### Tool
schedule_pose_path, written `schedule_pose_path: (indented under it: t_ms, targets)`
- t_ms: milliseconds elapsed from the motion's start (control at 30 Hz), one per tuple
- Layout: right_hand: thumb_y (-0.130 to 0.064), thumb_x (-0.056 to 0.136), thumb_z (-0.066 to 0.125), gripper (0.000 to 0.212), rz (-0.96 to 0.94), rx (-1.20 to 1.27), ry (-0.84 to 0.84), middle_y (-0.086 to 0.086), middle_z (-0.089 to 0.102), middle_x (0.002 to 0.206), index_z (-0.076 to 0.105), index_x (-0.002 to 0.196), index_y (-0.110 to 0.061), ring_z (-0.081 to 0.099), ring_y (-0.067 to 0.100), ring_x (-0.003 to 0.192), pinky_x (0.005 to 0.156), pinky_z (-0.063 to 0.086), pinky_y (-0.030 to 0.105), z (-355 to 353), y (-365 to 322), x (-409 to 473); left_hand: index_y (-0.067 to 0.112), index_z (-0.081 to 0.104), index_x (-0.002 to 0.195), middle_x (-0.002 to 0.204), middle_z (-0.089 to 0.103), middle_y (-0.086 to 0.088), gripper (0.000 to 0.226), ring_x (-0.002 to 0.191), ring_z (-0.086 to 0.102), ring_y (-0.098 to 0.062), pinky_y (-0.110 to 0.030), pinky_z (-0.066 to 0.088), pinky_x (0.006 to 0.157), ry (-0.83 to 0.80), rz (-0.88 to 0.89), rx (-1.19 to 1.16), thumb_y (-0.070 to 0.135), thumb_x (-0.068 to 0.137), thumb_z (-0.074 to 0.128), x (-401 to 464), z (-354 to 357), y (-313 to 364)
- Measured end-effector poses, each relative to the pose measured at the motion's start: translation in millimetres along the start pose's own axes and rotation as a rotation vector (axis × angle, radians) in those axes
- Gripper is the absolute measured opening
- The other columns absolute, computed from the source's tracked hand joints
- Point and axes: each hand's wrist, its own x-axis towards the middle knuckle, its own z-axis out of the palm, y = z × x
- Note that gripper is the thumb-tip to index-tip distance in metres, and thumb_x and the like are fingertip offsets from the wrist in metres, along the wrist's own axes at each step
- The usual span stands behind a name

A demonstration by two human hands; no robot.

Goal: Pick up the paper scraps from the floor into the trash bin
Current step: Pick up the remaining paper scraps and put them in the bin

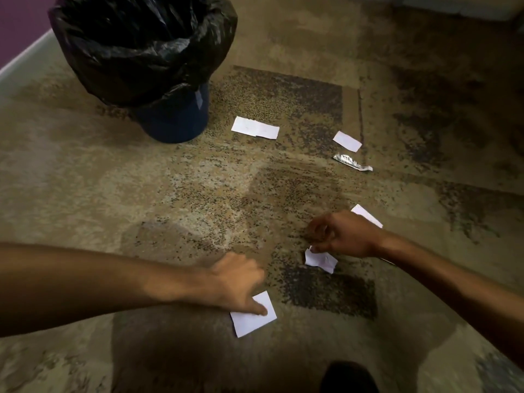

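A dark blue trash bin [173, 120] lined with a black bag [141, 46] stands at the top left on the carpet. My left hand [235, 282] lies low on the floor and its thumb presses a white square scrap [255, 319]. My right hand [340, 234] pinches a crumpled white scrap [320, 259] that hangs just under its fingers. Another white scrap [365, 215] pokes out behind that hand. Two flat scraps lie farther off, a long one [255, 128] beside the bin and a small one [347, 141] to its right.
A crumpled silver wrapper [351, 162] lies beside the small far scraps. The floor is patterned brown carpet [141, 194]. A white baseboard and purple wall [17, 21] run along the top left. A dark shoe tip [348, 377] shows at the bottom edge.
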Motion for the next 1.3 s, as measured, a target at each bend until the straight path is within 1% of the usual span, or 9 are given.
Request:
schedule_pose_path:
  t_ms: [133, 267, 500, 700, 800, 967, 1033, 1200, 1300]
  targets:
    - [-0.051, 0.079, 0.073, 0.046, 0.0, -0.138, -0.068, -0.007, 0.072, 0.105, 0.065, 0.116, -0.027, 0.067, 0.016, 0.096, 0.073, 0.047, 0.027, 13, 1, -3, 0.01, 0.057, 0.106, 0.107, 0.058, -0.007, 0.07, 0.092, 0.058, -0.027, -0.034, 0.033, 0.062, -0.003, -0.045, -0.021, 0.073, 0.075, 0.058, 1, 11, 12]
    - [-0.053, 0.078, 0.068, 0.038, -0.012, -0.222, -0.079, -0.003, 0.072, 0.094, 0.066, 0.102, -0.023, 0.067, 0.019, 0.088, 0.077, 0.053, 0.036, 26, 6, -1, 0.009, 0.052, 0.116, 0.119, 0.048, -0.007, 0.069, 0.106, 0.05, -0.025, -0.037, 0.047, 0.074, 0.04, -0.002, -0.051, 0.06, 0.073, 0.068, 1, 18, 21]
    - [-0.043, 0.082, 0.071, 0.021, -0.03, -0.089, -0.082, -0.008, 0.073, 0.092, 0.069, 0.094, -0.026, 0.066, 0.012, 0.085, 0.07, 0.048, 0.028, 21, 4, 6, 0.008, 0.057, 0.112, 0.116, 0.055, -0.008, 0.037, 0.108, 0.051, -0.025, -0.038, 0.046, 0.085, -0.022, -0.018, -0.214, 0.035, 0.087, 0.06, -3, 22, 18]
    - [-0.037, 0.08, 0.077, 0.019, -0.05, 0.1, 0.039, -0.014, 0.063, 0.075, 0.066, 0.086, -0.023, 0.059, 0.003, 0.069, 0.066, 0.047, 0.03, 3, 0, 14, 0.012, 0.067, 0.104, 0.102, 0.068, -0.006, 0.023, 0.091, 0.06, -0.018, -0.027, 0.05, 0.071, -0.142, -0.033, -0.558, 0.026, 0.087, 0.07, 4, -26, -3]
    - [-0.039, 0.08, 0.077, 0.022, -0.082, 0.132, 0.123, -0.011, 0.067, 0.077, 0.069, 0.089, -0.021, 0.063, 0.005, 0.071, 0.066, 0.051, 0.033, -12, -5, 20, 0.011, 0.07, 0.101, 0.086, 0.065, 0.001, 0.023, 0.078, 0.059, -0.017, -0.022, 0.042, 0.059, -0.062, -0.073, -0.599, 0.027, 0.085, 0.072, 7, -43, -17]
    - [-0.037, 0.082, 0.076, 0.021, -0.12, 0.18, 0.229, -0.007, 0.07, 0.086, 0.069, 0.094, -0.021, 0.063, 0.004, 0.073, 0.065, 0.051, 0.028, -41, -17, 32, 0.01, 0.068, 0.097, 0.094, 0.07, -0.005, 0.016, 0.082, 0.067, -0.023, -0.037, 0.056, 0.071, 0.044, -0.139, -0.738, 0.023, 0.089, 0.066, 6, -71, -46]
    - [-0.036, 0.081, 0.077, 0.02, -0.138, 0.198, 0.284, -0.008, 0.07, 0.084, 0.069, 0.092, -0.021, 0.064, 0.002, 0.073, 0.063, 0.05, 0.024, -54, -24, 38, 0.018, 0.065, 0.089, 0.088, 0.067, -0.002, 0.006, 0.078, 0.066, -0.018, -0.027, 0.054, 0.063, 0.154, -0.148, -0.731, 0.023, 0.092, 0.063, 2, -85, -61]
    - [-0.033, 0.084, 0.074, 0.017, -0.187, 0.213, 0.394, -0.006, 0.07, 0.081, 0.07, 0.092, -0.019, 0.063, 0.004, 0.072, 0.061, 0.046, 0.024, -93, -44, 52, 0.024, 0.06, 0.081, 0.075, 0.06, 0.003, 0.017, 0.066, 0.056, -0.011, -0.017, 0.04, 0.053, 0.43, -0.272, -0.746, 0.021, 0.097, 0.056, -13, -126, -99]
    - [-0.033, 0.084, 0.074, 0.016, -0.192, 0.193, 0.432, -0.005, 0.067, 0.073, 0.068, 0.089, -0.02, 0.057, 0.005, 0.063, 0.056, 0.039, 0.026, -114, -58, 60, 0.014, 0.068, 0.092, 0.08, 0.063, -0.001, 0.018, 0.073, 0.055, -0.014, -0.024, 0.038, 0.058, 0.616, -0.362, -0.711, 0.023, 0.098, 0.054, -22, -145, -120]
